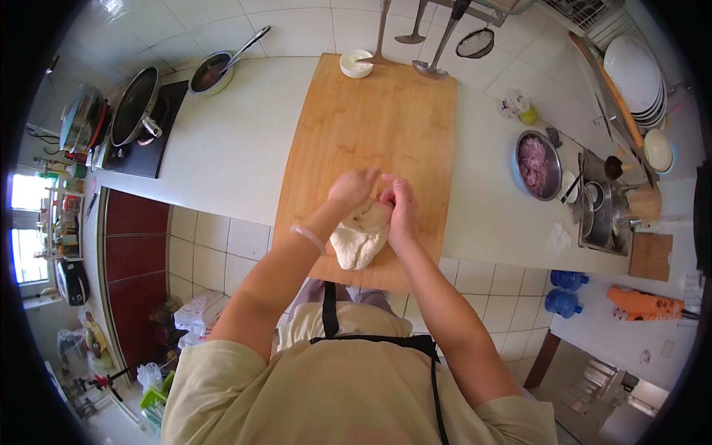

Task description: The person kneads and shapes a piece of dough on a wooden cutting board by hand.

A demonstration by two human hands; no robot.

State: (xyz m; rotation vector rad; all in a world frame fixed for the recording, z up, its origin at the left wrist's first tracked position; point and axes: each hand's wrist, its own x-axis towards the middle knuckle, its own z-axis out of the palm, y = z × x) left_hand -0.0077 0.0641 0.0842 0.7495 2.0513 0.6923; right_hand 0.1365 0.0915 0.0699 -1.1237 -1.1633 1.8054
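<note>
In the head view, one lump of pale dough (357, 247) is seen on a wooden board (363, 126), near its 6 o'clock end; the board is laid on a white worktop (245, 148). The dough's 12 o'clock side is reached by both hands. The left hand (356, 187) is held partly open above it, with the fingers stretched toward 3 o'clock; whether anything is gripped by it cannot be told. The right hand (401, 211) is partly closed, with the fingers bent at the dough's edge; how firmly the dough is held cannot be told.

From the dough, one small white bowl (357, 64) is found at 12 o'clock, with something white in it. One metal bowl (538, 166) is set at 2 o'clock, filled with pinkish, minced-looking food (532, 162). Toward 11 o'clock, dark contents and one long-handled utensil (247, 48) are held by one pot (211, 74). One frying pan (135, 106) is placed at 10 o'clock, on a black cooktop (165, 119).

At 3 o'clock, several metal vessels are contained in a sink (604, 215); their number cannot be made out. Two blue bottles (565, 297) are seen between 3 and 4 o'clock. At 1 o'clock, one strainer (475, 43) is hung.
</note>
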